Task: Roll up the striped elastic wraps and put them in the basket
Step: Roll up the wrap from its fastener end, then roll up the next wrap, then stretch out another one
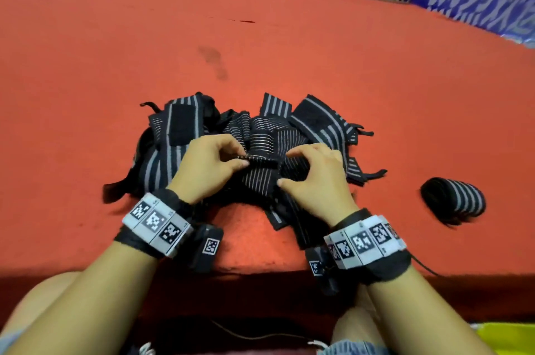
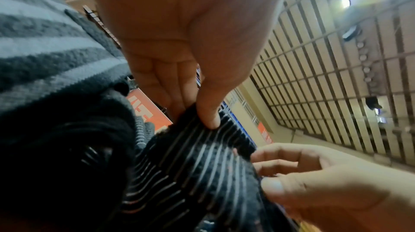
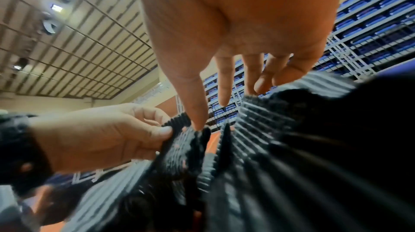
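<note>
Pinching the end of one striped wrap in the middle of the frame, my left hand holds its edge between thumb and curled fingers, and my right hand pinches the same strip beside it. The cloth looks soft, light and stretchy, so I judge the end edge the best hold. One rolled wrap lies at the right; no basket is in view
</note>
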Tool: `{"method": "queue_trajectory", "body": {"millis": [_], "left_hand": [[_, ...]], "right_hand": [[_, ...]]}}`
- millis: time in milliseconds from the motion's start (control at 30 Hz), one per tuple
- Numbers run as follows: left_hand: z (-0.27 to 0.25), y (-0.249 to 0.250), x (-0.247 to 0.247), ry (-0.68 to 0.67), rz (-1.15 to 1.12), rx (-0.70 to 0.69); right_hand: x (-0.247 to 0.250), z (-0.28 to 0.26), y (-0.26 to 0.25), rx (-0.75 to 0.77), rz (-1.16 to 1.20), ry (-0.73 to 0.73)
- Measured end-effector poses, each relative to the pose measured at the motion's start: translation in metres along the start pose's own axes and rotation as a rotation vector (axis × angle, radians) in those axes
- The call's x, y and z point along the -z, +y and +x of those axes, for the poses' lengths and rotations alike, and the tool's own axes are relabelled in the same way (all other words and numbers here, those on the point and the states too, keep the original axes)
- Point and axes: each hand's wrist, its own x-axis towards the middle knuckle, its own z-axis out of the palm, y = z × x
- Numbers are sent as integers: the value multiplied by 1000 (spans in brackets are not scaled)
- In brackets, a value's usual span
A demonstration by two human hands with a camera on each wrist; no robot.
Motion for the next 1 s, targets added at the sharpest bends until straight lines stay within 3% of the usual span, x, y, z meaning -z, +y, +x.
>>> {"method": "queue_trajectory", "body": {"millis": [267,433,533,667,767,867,1000], "left_hand": [[1,-2,21,75,-274,-30],[-3,-4,41,-87,-297,-5],[-4,3,46,-263,-278,-70],[0,2,29,-97,-334,-41],[-1,-2,20,-69,-219,-3],[-10,4,17,-212,-134,-42],[-23,15,9,-411,15,-144]], "right_hand": [[1,31,-50,218,406,46],[-2,45,-44,264,600,13],[-5,45,-34,213,730,-10],[-2,45,-17,168,799,14],[7,46,-6,8,1034,64],[26,48,11,-131,1188,146],[45,45,32,-109,1135,250]]}}
